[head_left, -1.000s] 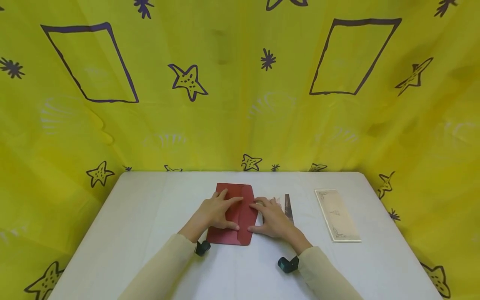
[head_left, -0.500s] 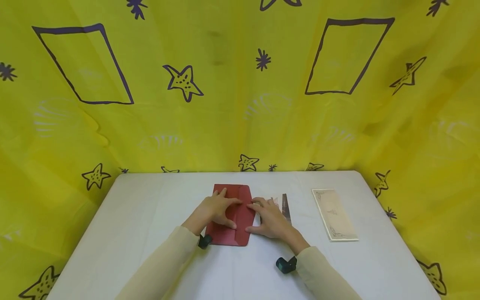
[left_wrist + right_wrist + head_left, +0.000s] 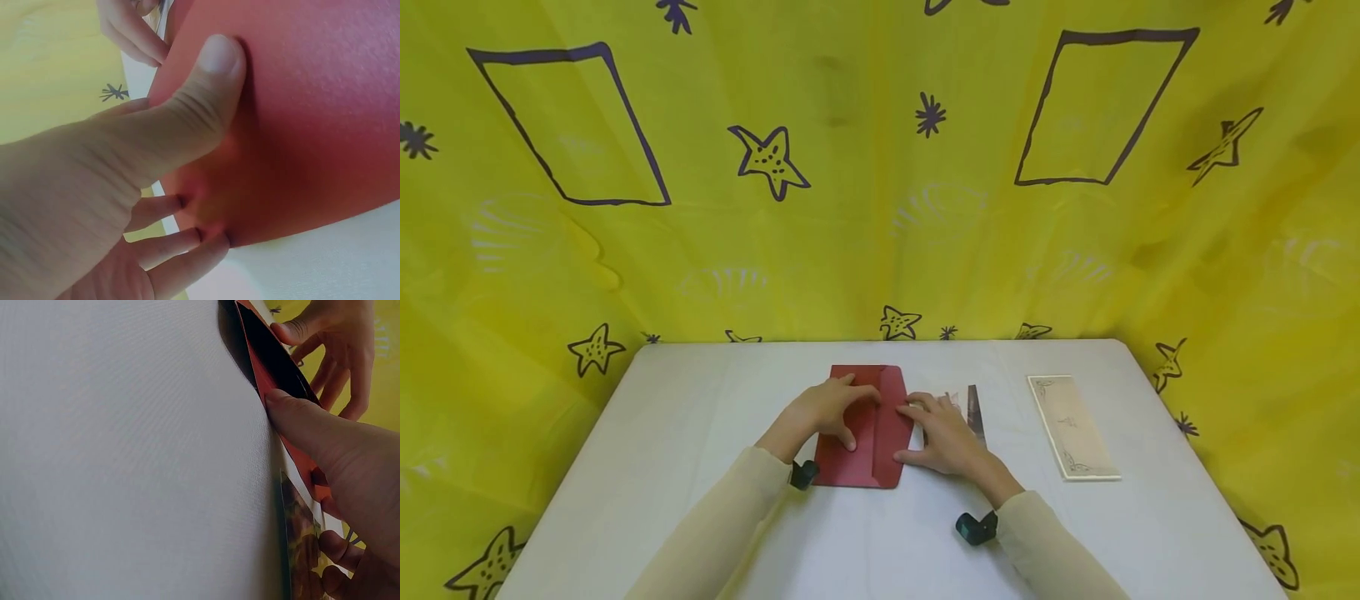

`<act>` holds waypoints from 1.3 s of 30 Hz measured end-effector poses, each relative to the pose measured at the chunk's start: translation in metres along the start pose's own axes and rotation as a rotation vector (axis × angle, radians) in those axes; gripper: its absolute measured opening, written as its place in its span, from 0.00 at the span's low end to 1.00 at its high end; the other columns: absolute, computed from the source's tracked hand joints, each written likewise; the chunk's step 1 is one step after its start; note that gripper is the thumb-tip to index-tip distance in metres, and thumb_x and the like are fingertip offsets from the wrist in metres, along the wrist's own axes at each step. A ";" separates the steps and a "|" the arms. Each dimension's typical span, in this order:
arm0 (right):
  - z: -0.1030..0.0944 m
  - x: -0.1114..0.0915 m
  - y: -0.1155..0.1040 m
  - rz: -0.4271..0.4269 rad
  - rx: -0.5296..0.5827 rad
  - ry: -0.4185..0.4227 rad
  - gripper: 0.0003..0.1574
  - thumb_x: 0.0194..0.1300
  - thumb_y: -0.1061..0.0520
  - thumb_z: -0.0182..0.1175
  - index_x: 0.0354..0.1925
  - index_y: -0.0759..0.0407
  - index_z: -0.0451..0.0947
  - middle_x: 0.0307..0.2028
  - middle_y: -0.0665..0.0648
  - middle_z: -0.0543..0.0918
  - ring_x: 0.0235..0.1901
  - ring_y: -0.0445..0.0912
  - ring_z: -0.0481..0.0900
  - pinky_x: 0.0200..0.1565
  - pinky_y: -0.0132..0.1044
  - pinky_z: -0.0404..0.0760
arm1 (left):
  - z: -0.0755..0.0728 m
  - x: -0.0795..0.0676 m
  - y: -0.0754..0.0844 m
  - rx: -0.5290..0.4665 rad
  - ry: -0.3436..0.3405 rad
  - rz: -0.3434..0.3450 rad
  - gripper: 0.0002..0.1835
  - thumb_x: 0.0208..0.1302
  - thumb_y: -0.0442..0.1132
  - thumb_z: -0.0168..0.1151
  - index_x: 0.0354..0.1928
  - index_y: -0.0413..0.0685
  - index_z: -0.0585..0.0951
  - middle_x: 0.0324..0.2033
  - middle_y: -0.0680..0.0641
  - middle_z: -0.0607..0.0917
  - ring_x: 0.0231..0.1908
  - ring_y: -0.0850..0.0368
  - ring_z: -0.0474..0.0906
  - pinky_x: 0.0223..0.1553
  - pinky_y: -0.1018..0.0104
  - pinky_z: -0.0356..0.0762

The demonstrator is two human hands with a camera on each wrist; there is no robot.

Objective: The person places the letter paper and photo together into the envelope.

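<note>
A red envelope (image 3: 850, 473) lies on the white table with its flap (image 3: 887, 462) unfolded to the right. Over its body is my left hand (image 3: 820, 408), thumb and fingers spread; the left wrist view shows the thumb on the red paper (image 3: 325, 112) and several fingertips near its far edge. My right hand (image 3: 951, 437) touches the flap's edge with thumb and forefinger held apart. Close by in the right wrist view, the envelope's mouth (image 3: 275, 353) gapes dark. Under the right hand's other fingers lies a picture card (image 3: 975, 412), partly hidden.
A cream card with ornamented corners (image 3: 1075, 433) lies farther right on the white table (image 3: 700, 400). Yellow curtains (image 3: 850, 250) with star drawings surround the table's back and sides. Each wrist carries a small black camera (image 3: 976, 528).
My left thumb and forefinger have drawn back to the left across the envelope, off the fold. The right hand stays at the flap, and the cards have not moved.
</note>
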State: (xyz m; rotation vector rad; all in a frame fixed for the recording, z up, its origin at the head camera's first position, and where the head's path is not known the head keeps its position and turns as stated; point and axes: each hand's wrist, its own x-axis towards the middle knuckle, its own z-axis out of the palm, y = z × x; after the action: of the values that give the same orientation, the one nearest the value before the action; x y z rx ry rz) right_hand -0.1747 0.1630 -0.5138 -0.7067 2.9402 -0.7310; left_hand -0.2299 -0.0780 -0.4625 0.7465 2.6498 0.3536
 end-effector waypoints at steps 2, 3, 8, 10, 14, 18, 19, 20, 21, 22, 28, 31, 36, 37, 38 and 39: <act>0.000 0.001 0.000 0.003 -0.001 -0.009 0.47 0.57 0.34 0.74 0.69 0.52 0.75 0.69 0.57 0.71 0.65 0.59 0.68 0.69 0.67 0.61 | 0.000 -0.001 -0.003 -0.003 0.007 0.017 0.40 0.46 0.45 0.86 0.63 0.72 0.77 0.67 0.43 0.73 0.63 0.43 0.71 0.53 0.41 0.82; 0.000 0.001 0.001 0.006 -0.001 -0.014 0.47 0.57 0.34 0.74 0.69 0.52 0.75 0.69 0.57 0.71 0.66 0.59 0.68 0.69 0.68 0.61 | 0.001 -0.001 -0.004 -0.003 0.010 0.021 0.40 0.46 0.45 0.85 0.63 0.72 0.77 0.67 0.44 0.73 0.63 0.44 0.71 0.53 0.42 0.82; -0.003 0.001 0.002 0.010 0.011 -0.016 0.48 0.58 0.36 0.75 0.70 0.53 0.75 0.70 0.57 0.70 0.66 0.60 0.68 0.70 0.68 0.59 | 0.003 -0.001 -0.007 -0.015 0.039 0.042 0.40 0.46 0.48 0.85 0.63 0.71 0.76 0.64 0.46 0.75 0.61 0.46 0.72 0.52 0.44 0.82; -0.005 0.001 0.002 0.004 0.019 -0.015 0.48 0.57 0.37 0.76 0.69 0.55 0.75 0.70 0.58 0.70 0.66 0.61 0.68 0.70 0.68 0.59 | 0.005 -0.001 -0.007 -0.014 0.055 0.047 0.41 0.46 0.49 0.85 0.64 0.70 0.76 0.64 0.44 0.75 0.62 0.44 0.72 0.53 0.43 0.82; -0.007 0.002 0.003 -0.008 0.031 -0.022 0.48 0.58 0.37 0.75 0.70 0.56 0.74 0.71 0.59 0.70 0.66 0.62 0.68 0.71 0.68 0.58 | 0.009 -0.001 -0.007 0.006 0.086 0.038 0.41 0.46 0.50 0.84 0.65 0.70 0.76 0.68 0.42 0.73 0.63 0.42 0.72 0.51 0.43 0.83; -0.008 0.002 0.002 -0.005 0.031 -0.021 0.48 0.58 0.37 0.75 0.70 0.55 0.74 0.70 0.59 0.71 0.67 0.62 0.68 0.71 0.69 0.56 | 0.010 -0.001 -0.007 0.038 0.100 0.031 0.42 0.46 0.51 0.84 0.65 0.73 0.75 0.66 0.43 0.75 0.61 0.44 0.73 0.49 0.45 0.84; -0.007 0.002 0.003 -0.004 0.027 -0.020 0.48 0.58 0.37 0.75 0.70 0.55 0.74 0.70 0.59 0.71 0.67 0.62 0.68 0.71 0.69 0.56 | 0.011 -0.001 -0.006 0.046 0.104 0.032 0.42 0.45 0.51 0.85 0.65 0.72 0.76 0.65 0.44 0.76 0.60 0.45 0.74 0.49 0.45 0.84; -0.007 0.002 0.003 -0.002 0.024 -0.020 0.48 0.58 0.37 0.75 0.70 0.55 0.74 0.70 0.59 0.71 0.66 0.61 0.68 0.71 0.69 0.57 | 0.010 -0.002 -0.006 0.052 0.107 0.034 0.41 0.45 0.51 0.85 0.64 0.72 0.76 0.64 0.44 0.76 0.59 0.45 0.74 0.49 0.44 0.84; -0.007 0.002 0.003 0.002 0.020 -0.022 0.48 0.58 0.37 0.75 0.70 0.54 0.74 0.70 0.59 0.71 0.67 0.61 0.68 0.71 0.69 0.57 | 0.010 -0.002 -0.005 0.059 0.109 0.034 0.41 0.45 0.51 0.85 0.64 0.71 0.76 0.63 0.44 0.77 0.59 0.45 0.75 0.50 0.44 0.84; -0.007 0.002 0.003 0.002 0.018 -0.023 0.48 0.58 0.36 0.75 0.70 0.54 0.74 0.70 0.59 0.71 0.66 0.61 0.68 0.71 0.69 0.57 | 0.011 -0.003 -0.004 0.065 0.113 0.034 0.41 0.45 0.51 0.85 0.64 0.71 0.76 0.62 0.43 0.77 0.58 0.45 0.75 0.50 0.43 0.84; -0.008 0.001 0.004 -0.010 0.017 -0.023 0.48 0.58 0.37 0.76 0.70 0.55 0.74 0.70 0.59 0.71 0.65 0.61 0.69 0.70 0.69 0.60 | 0.011 -0.006 -0.001 0.041 0.114 0.024 0.42 0.46 0.51 0.85 0.65 0.67 0.76 0.66 0.40 0.75 0.60 0.42 0.75 0.53 0.41 0.82; -0.009 0.001 0.005 -0.003 0.017 -0.026 0.48 0.57 0.37 0.76 0.70 0.54 0.74 0.70 0.58 0.71 0.64 0.60 0.69 0.68 0.66 0.65 | 0.010 -0.006 -0.001 0.001 0.109 0.029 0.42 0.46 0.50 0.84 0.66 0.66 0.75 0.67 0.40 0.75 0.61 0.42 0.75 0.54 0.40 0.81; -0.011 0.000 0.006 0.003 0.031 -0.037 0.49 0.57 0.37 0.76 0.71 0.53 0.74 0.71 0.57 0.70 0.64 0.59 0.69 0.65 0.62 0.71 | 0.009 -0.006 -0.004 -0.063 0.104 0.071 0.42 0.46 0.50 0.85 0.66 0.63 0.75 0.60 0.46 0.78 0.58 0.47 0.76 0.55 0.45 0.81; -0.011 0.001 0.007 -0.002 0.035 -0.037 0.49 0.57 0.38 0.76 0.71 0.54 0.74 0.71 0.58 0.70 0.64 0.59 0.69 0.65 0.63 0.70 | 0.008 -0.006 -0.005 -0.074 0.106 0.084 0.43 0.46 0.50 0.85 0.66 0.63 0.75 0.58 0.47 0.79 0.57 0.48 0.76 0.55 0.46 0.82; -0.011 0.001 0.007 -0.005 0.036 -0.038 0.49 0.57 0.38 0.76 0.71 0.54 0.74 0.71 0.58 0.70 0.64 0.59 0.69 0.66 0.63 0.70 | 0.008 -0.007 -0.005 -0.084 0.107 0.095 0.42 0.45 0.50 0.85 0.65 0.62 0.75 0.57 0.48 0.79 0.56 0.48 0.76 0.55 0.47 0.82; -0.011 0.001 0.007 -0.007 0.036 -0.040 0.49 0.57 0.37 0.76 0.71 0.54 0.74 0.71 0.58 0.70 0.64 0.59 0.69 0.66 0.64 0.69 | 0.007 -0.007 -0.005 -0.092 0.109 0.104 0.42 0.45 0.50 0.85 0.65 0.61 0.76 0.57 0.49 0.79 0.56 0.48 0.76 0.54 0.47 0.82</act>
State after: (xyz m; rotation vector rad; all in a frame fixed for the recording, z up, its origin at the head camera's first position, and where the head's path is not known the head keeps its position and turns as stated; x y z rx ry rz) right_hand -0.1800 0.1727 -0.5074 -0.7206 2.8821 -0.7593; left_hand -0.2240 -0.0851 -0.4686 0.8606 2.6803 0.5555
